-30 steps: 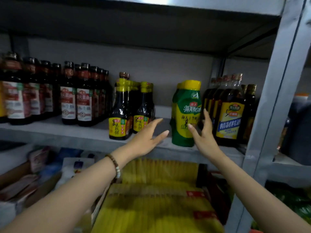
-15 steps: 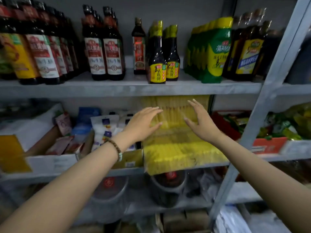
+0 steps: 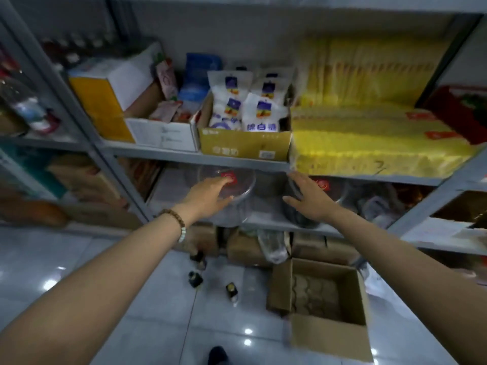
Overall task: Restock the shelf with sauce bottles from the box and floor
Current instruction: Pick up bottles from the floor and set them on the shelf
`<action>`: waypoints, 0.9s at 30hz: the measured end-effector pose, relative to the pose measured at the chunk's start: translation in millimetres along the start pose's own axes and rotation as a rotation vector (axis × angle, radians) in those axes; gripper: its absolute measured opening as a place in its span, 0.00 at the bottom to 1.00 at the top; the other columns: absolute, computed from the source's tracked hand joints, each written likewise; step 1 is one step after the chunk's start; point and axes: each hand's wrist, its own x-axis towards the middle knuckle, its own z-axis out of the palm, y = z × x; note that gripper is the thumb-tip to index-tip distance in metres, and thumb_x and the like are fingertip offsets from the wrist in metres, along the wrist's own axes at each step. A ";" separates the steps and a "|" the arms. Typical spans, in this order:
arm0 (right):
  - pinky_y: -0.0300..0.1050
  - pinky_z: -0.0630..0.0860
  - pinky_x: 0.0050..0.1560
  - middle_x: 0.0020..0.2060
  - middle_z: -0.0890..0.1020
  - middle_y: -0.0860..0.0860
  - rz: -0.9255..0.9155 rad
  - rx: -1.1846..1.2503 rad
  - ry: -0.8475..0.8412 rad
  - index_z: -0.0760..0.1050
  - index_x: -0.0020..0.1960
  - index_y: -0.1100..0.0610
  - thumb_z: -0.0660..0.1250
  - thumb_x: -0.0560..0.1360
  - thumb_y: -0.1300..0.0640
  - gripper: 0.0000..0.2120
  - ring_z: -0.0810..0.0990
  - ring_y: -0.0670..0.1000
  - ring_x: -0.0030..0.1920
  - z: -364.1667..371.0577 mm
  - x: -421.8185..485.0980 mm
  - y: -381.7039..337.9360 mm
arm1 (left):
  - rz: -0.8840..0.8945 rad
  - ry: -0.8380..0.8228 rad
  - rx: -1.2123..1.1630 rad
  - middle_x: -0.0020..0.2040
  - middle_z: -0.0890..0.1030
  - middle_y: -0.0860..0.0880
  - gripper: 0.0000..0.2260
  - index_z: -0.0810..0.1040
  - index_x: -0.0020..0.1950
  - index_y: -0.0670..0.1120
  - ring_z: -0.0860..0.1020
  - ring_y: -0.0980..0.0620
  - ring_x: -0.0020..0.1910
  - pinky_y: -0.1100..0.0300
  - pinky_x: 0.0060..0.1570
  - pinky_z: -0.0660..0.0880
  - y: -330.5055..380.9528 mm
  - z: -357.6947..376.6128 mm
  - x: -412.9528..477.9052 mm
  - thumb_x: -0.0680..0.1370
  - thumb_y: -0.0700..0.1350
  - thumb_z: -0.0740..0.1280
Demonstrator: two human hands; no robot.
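**Empty hands, bottles on the floor**

We hold both arms out before the shelf (image 3: 237, 157). Our left hand (image 3: 208, 194) and right hand (image 3: 307, 198) grasp nothing, fingers straight. Below them a few small dark bottles (image 3: 195, 278) sit on the floor (image 3: 126, 312), just left of the open box (image 3: 326, 335).

Head view, looking down — shelf (image 3: 200, 156), floor (image 3: 79, 259)

Noodle packs (image 3: 369, 143) were yellow, red-tagged; sugar bags (image 3: 253, 113) white with blue print; shelf (image 3: 184, 157) grey; box (image 3: 329, 335) brown; bottles (image 3: 195, 279) dark; tiles (image 3: 79, 259) pale grey, glossy; bracelet (image 3: 176, 219) brown-beaded.
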 end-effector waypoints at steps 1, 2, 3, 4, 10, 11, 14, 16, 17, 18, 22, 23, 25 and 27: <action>0.49 0.55 0.75 0.77 0.55 0.53 0.012 0.011 -0.028 0.54 0.76 0.56 0.65 0.77 0.50 0.33 0.55 0.54 0.76 16.5 1.6 -3.6 | -0.032 -0.026 -0.009 0.70 0.70 0.48 0.23 0.65 0.72 0.48 0.70 0.47 0.67 0.54 0.61 0.69 -15.1 7.6 -7.3 0.78 0.52 0.62; 0.50 0.55 0.74 0.77 0.54 0.53 0.026 0.017 -0.059 0.54 0.76 0.56 0.65 0.77 0.51 0.33 0.54 0.54 0.76 33.1 3.5 -7.9 | -0.064 -0.059 -0.020 0.70 0.70 0.47 0.23 0.65 0.72 0.48 0.69 0.46 0.67 0.53 0.62 0.69 -31.4 14.9 -14.0 0.78 0.53 0.62; 0.50 0.55 0.74 0.77 0.53 0.53 0.039 0.025 -0.092 0.54 0.76 0.56 0.65 0.77 0.51 0.33 0.54 0.54 0.76 49.8 6.0 -12.1 | -0.086 -0.086 -0.036 0.70 0.70 0.47 0.23 0.65 0.72 0.48 0.69 0.46 0.67 0.52 0.62 0.69 -48.6 21.7 -19.8 0.78 0.53 0.62; 0.50 0.54 0.74 0.77 0.53 0.53 0.052 0.035 -0.123 0.54 0.76 0.56 0.65 0.77 0.52 0.33 0.53 0.54 0.76 65.9 7.8 -17.9 | -0.102 -0.111 -0.052 0.69 0.71 0.46 0.23 0.66 0.72 0.48 0.70 0.45 0.66 0.51 0.62 0.70 -65.7 27.7 -24.9 0.78 0.53 0.62; 0.47 0.54 0.74 0.76 0.54 0.53 0.156 0.101 -0.191 0.54 0.76 0.56 0.64 0.77 0.54 0.32 0.54 0.54 0.76 173.4 27.7 -54.0 | -0.181 -0.257 -0.044 0.72 0.67 0.45 0.25 0.60 0.74 0.48 0.69 0.45 0.67 0.53 0.63 0.70 -178.7 55.0 -33.0 0.79 0.54 0.60; 0.47 0.55 0.74 0.76 0.55 0.52 0.188 0.112 -0.203 0.53 0.76 0.56 0.64 0.77 0.54 0.32 0.54 0.55 0.76 192.0 33.5 -60.5 | -0.193 -0.281 -0.052 0.71 0.68 0.44 0.25 0.60 0.74 0.48 0.71 0.45 0.65 0.53 0.61 0.71 -198.7 61.8 -32.3 0.79 0.54 0.60; 0.50 0.54 0.74 0.74 0.61 0.54 0.215 0.123 -0.259 0.62 0.73 0.56 0.60 0.76 0.47 0.29 0.57 0.57 0.75 251.8 53.7 -77.9 | -0.175 -0.315 -0.072 0.70 0.69 0.45 0.25 0.62 0.73 0.48 0.74 0.46 0.62 0.55 0.59 0.72 -258.5 93.0 -27.3 0.79 0.54 0.61; 0.49 0.58 0.73 0.71 0.66 0.54 0.253 0.178 -0.274 0.69 0.69 0.56 0.55 0.72 0.38 0.32 0.61 0.57 0.73 304.0 64.1 -75.9 | -0.189 -0.336 -0.123 0.71 0.69 0.46 0.24 0.62 0.73 0.48 0.72 0.46 0.64 0.56 0.60 0.71 -290.1 120.2 -28.2 0.79 0.53 0.61; 0.48 0.60 0.71 0.72 0.65 0.53 0.314 0.225 -0.268 0.67 0.70 0.56 0.58 0.72 0.37 0.33 0.62 0.57 0.73 328.3 67.2 -76.1 | -0.205 -0.350 -0.155 0.72 0.67 0.46 0.25 0.61 0.74 0.47 0.70 0.46 0.66 0.56 0.61 0.70 -303.9 136.7 -30.0 0.79 0.53 0.61; 0.47 0.62 0.70 0.73 0.63 0.52 0.372 0.265 -0.255 0.64 0.72 0.56 0.63 0.74 0.41 0.32 0.62 0.56 0.72 349.8 68.1 -77.2 | -0.217 -0.363 -0.185 0.73 0.66 0.46 0.26 0.60 0.74 0.47 0.68 0.46 0.68 0.55 0.64 0.68 -316.4 154.4 -32.1 0.79 0.53 0.61; 0.37 0.65 0.57 0.74 0.60 0.51 0.473 0.334 -0.292 0.57 0.74 0.54 0.67 0.76 0.51 0.31 0.68 0.54 0.67 439.1 68.2 -54.1 | -0.270 -0.432 -0.270 0.75 0.62 0.47 0.28 0.57 0.75 0.46 0.64 0.48 0.72 0.56 0.67 0.64 -360.8 242.8 -34.6 0.79 0.53 0.62; 0.35 0.64 0.55 0.74 0.61 0.51 0.484 0.349 -0.292 0.57 0.74 0.53 0.68 0.76 0.51 0.32 0.71 0.52 0.64 460.0 68.3 -43.1 | -0.283 -0.445 -0.294 0.75 0.62 0.47 0.29 0.57 0.75 0.46 0.64 0.48 0.72 0.56 0.67 0.64 -369.4 267.8 -33.7 0.78 0.53 0.63; 0.32 0.63 0.51 0.70 0.67 0.54 0.541 0.386 -0.274 0.58 0.74 0.54 0.68 0.75 0.51 0.32 0.72 0.47 0.56 502.6 65.9 -17.5 | -0.317 -0.455 -0.362 0.73 0.64 0.46 0.29 0.58 0.74 0.46 0.65 0.48 0.70 0.57 0.65 0.66 -384.6 321.1 -31.5 0.77 0.53 0.65; 0.28 0.61 0.51 0.69 0.68 0.54 0.603 0.418 -0.190 0.60 0.73 0.56 0.70 0.74 0.53 0.32 0.70 0.47 0.57 546.3 64.2 12.8 | -0.345 -0.452 -0.441 0.73 0.65 0.46 0.31 0.59 0.74 0.47 0.66 0.48 0.70 0.57 0.64 0.67 -398.4 378.6 -26.6 0.75 0.53 0.68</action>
